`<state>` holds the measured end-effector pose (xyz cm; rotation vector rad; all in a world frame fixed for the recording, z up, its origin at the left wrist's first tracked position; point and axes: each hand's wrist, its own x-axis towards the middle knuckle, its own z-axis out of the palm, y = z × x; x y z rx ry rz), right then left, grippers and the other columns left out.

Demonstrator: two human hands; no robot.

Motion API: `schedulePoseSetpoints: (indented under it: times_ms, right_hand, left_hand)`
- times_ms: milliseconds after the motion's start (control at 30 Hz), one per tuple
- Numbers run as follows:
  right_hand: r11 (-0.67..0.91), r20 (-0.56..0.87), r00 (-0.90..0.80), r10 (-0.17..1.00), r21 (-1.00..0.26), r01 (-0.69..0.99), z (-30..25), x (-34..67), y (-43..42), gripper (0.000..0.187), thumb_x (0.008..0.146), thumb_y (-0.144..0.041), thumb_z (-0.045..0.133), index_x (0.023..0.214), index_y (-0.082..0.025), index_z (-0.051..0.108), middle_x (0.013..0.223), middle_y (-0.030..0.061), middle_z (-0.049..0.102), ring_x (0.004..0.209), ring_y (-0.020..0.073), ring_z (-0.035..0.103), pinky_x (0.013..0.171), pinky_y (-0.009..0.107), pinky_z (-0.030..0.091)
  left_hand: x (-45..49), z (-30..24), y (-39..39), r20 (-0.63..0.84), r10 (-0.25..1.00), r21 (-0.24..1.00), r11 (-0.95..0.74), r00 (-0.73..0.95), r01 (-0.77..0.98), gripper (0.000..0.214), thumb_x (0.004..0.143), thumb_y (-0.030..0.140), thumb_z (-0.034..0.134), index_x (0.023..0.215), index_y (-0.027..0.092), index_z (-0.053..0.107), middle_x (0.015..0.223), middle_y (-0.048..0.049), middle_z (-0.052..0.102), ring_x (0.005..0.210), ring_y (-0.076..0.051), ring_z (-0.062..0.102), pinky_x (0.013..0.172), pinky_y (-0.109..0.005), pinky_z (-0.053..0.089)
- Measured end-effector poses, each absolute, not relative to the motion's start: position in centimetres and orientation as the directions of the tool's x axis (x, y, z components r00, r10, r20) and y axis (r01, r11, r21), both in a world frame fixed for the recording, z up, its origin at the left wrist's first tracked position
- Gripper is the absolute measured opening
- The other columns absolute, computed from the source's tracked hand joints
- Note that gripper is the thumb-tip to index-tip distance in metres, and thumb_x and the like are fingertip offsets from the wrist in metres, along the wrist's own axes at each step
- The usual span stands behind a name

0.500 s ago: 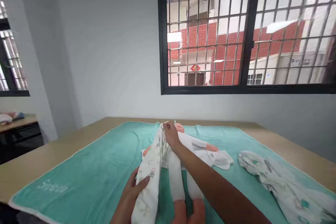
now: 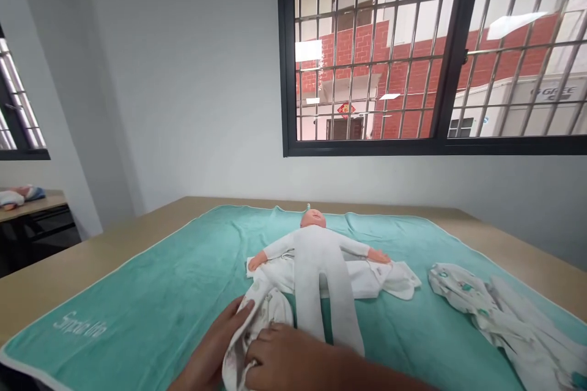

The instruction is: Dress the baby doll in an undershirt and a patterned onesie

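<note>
A white baby garment with a small print [image 2: 277,305] is bunched at the near side of the towel, left of the doll's legs. My left hand [image 2: 217,339] grips its left edge, thumb on top. My right hand [image 2: 287,354] is closed over its lower part, fingers curled into the cloth, some of them hidden. Just to the right, a baby doll [image 2: 316,256] in a white long-sleeved, long-legged suit lies on its back, head away from me and arms spread. A plain white garment [image 2: 367,281] is spread out under it.
A turquoise towel [image 2: 169,299] covers much of the wooden table [image 2: 105,250]. Another white garment with green print [image 2: 499,311] lies crumpled at the right. Behind are a wall and a barred window [image 2: 367,61]. A second table [image 2: 50,198] stands far left.
My right hand has come down from beside the doll's head to the garment's near part. The garment, held up lengthwise before, is now lower and bunched, uncovering the doll. The view has tilted down slightly.
</note>
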<state>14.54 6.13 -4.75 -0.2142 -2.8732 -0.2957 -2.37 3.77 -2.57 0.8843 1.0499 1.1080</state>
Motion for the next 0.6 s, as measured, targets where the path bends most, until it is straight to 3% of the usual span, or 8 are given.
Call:
schedulePoseSetpoints:
  times_ms: [100, 167, 233, 333, 400, 500, 600]
  right_hand:
    - [0.962, 0.282, -0.952, 0.122, 0.204, 0.183, -4.3, 15.1, 5.2, 0.014, 0.088, -0.033, 0.055, 0.084, -0.021, 0.06, 0.099, 0.0012, 0.065, 0.092, 0.019, 0.057, 0.081, 0.032, 0.042]
    - [0.985, 0.33, -0.935, 0.133, 0.062, 0.162, -2.3, 16.2, 4.8, 0.016, 0.089, -0.035, 0.054, 0.085, -0.021, 0.061, 0.105, 0.0003, 0.065, 0.099, 0.0179, 0.057, 0.089, 0.032, 0.04]
    - [0.962, 0.421, -0.87, 0.257, -0.198, 0.188, -0.1, 18.0, 5.2, 0.018, 0.089, -0.038, 0.053, 0.089, -0.022, 0.063, 0.111, -0.0003, 0.065, 0.105, 0.016, 0.056, 0.095, 0.03, 0.039]
    - [0.747, 0.485, -0.614, 0.623, -0.601, 0.283, 1.9, 21.8, 8.4, 0.022, 0.09, -0.038, 0.05, 0.094, -0.022, 0.064, 0.112, 0.0031, 0.064, 0.105, 0.0168, 0.057, 0.093, 0.03, 0.042]
    - [0.555, 0.436, -0.382, 0.815, -0.776, 0.299, 1.7, 24.7, 12.4, 0.029, 0.089, -0.044, 0.047, 0.096, -0.02, 0.063, 0.107, 0.0051, 0.065, 0.101, 0.0192, 0.058, 0.09, 0.033, 0.044]
    - [0.274, 0.29, -0.01, 0.957, -0.893, 0.357, 0.2, 28.8, 19.2, 0.039, 0.087, -0.053, 0.041, 0.098, -0.02, 0.059, 0.108, 0.0055, 0.064, 0.101, 0.0199, 0.057, 0.086, 0.032, 0.045]
    - [0.176, 0.211, 0.035, 0.977, -0.884, 0.433, -1.0, 31.3, 24.7, 0.044, 0.083, -0.056, 0.044, 0.096, -0.017, 0.06, 0.105, 0.0087, 0.065, 0.1, 0.0243, 0.056, 0.089, 0.037, 0.041]
  left_hand:
    - [-1.9, -3.1, 4.5, -0.073, 0.996, 0.995, 0.07, 0.052, 0.066, 0.058, 0.068, 0.042, 0.07, 0.119, 0.018, 0.056, 0.116, -0.0086, 0.064, 0.113, -0.031, 0.056, 0.095, -0.038, 0.045]
    - [-1.7, -3.6, 5.3, 0.012, 0.999, 0.962, -0.023, 0.044, 0.271, 0.055, 0.067, 0.04, 0.068, 0.116, 0.017, 0.058, 0.117, -0.0085, 0.064, 0.112, -0.03, 0.056, 0.097, -0.038, 0.042]
    - [-1.8, -3.6, 6.0, 0.074, 0.993, 0.909, -0.105, 0.091, 0.404, 0.05, 0.071, 0.04, 0.063, 0.115, 0.018, 0.058, 0.118, -0.0084, 0.063, 0.111, -0.029, 0.056, 0.098, -0.037, 0.042]
    - [-2.0, -2.5, 7.3, 0.112, 0.991, 0.874, -0.134, 0.074, 0.467, 0.049, 0.075, 0.044, 0.058, 0.117, 0.019, 0.058, 0.125, -0.0081, 0.059, 0.117, -0.028, 0.052, 0.1, -0.035, 0.04]
    - [-1.8, -1.3, 8.5, 0.109, 0.994, 0.901, -0.112, 0.03, 0.419, 0.049, 0.079, 0.048, 0.051, 0.119, 0.019, 0.057, 0.128, -0.0074, 0.057, 0.119, -0.026, 0.051, 0.1, -0.034, 0.039]
    - [-0.2, -0.1, 10.9, 0.081, 0.996, 0.91, -0.089, 0.038, 0.405, 0.051, 0.081, 0.052, 0.047, 0.116, 0.016, 0.06, 0.121, -0.0086, 0.061, 0.113, -0.026, 0.055, 0.097, -0.035, 0.041]
    - [2.8, -0.4, 13.6, 0.014, 0.993, 0.878, -0.069, 0.118, 0.473, 0.061, 0.075, 0.058, 0.054, 0.114, 0.011, 0.06, 0.107, -0.0129, 0.066, 0.1, -0.029, 0.061, 0.089, -0.038, 0.045]
